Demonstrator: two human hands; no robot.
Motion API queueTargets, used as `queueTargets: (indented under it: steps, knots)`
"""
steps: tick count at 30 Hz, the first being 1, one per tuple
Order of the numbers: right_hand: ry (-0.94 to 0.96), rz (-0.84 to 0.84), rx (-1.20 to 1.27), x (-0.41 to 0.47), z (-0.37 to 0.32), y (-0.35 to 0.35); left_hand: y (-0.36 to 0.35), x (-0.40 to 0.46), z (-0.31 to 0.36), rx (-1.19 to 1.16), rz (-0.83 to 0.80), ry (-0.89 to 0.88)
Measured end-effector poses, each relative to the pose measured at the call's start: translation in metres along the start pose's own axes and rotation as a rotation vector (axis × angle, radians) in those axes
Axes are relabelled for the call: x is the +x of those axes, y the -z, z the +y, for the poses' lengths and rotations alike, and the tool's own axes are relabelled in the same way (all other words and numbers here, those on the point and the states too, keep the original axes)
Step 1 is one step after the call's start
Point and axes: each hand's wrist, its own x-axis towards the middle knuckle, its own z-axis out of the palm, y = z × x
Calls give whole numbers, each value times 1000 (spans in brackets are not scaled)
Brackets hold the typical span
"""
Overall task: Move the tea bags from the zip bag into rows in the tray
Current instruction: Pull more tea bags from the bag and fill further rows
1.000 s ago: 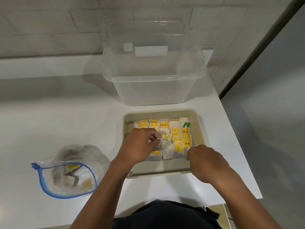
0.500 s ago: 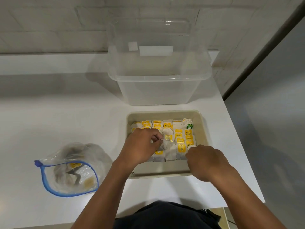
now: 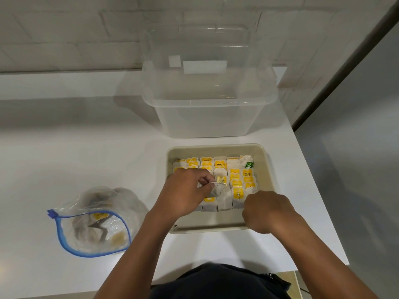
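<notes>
Lighting dim and even, cool grey cast overall. Soft shadow band crosses the table to the left of the clear tub. Faint sheen on the tub rim. Wide-angle bending curves the wall tiles and table edges. Small print on the tea bags soft, mostly unreadable.

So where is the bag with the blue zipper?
The zip bag lies open on the white table, on the person's left, beside the tray and near the left hand.
</notes>
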Motion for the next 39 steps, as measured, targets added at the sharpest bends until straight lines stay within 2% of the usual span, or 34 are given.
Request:
queueTargets:
  steps: [3, 6, 8, 10, 13, 18, 25, 28, 31, 35, 39]
  knots:
    - [6, 26, 29, -3, 0, 1, 5, -3, 0, -21, -4, 16]
    - [50, 157, 117, -9, 0, 6, 15, -8, 0, -63, -22, 28]
    - [111, 301, 283, -10, -2, 13, 22, -13, -2, -112, -22, 54]
    - [212, 405, 560, -6, -5, 20, 31, -19, -6, -155, -9, 71]
    - [386, 372, 834, 2, -16, 25, 42, -28, -10, -188, -2, 76]
    - [566, 484, 883, 11, -40, 27, 49, -42, -18, -202, 28, 88]
    - [568, 385, 886, 21, -50, 20, 56, -57, -29, -231, 124, 126]
    - [597, 215, 814, 29, -57, 12, 61, -58, -37, -257, 207, 173]
    - [595, 99, 775, 36, -69, 7, 59, -59, -37, -302, 176, 185]
    - [540, 134, 714, 49, -85, -3, 57, -60, -36, -343, 163, 180]
    - [466, 120, 771, 57, -91, -9, 56, -58, -36, -366, 176, 190]
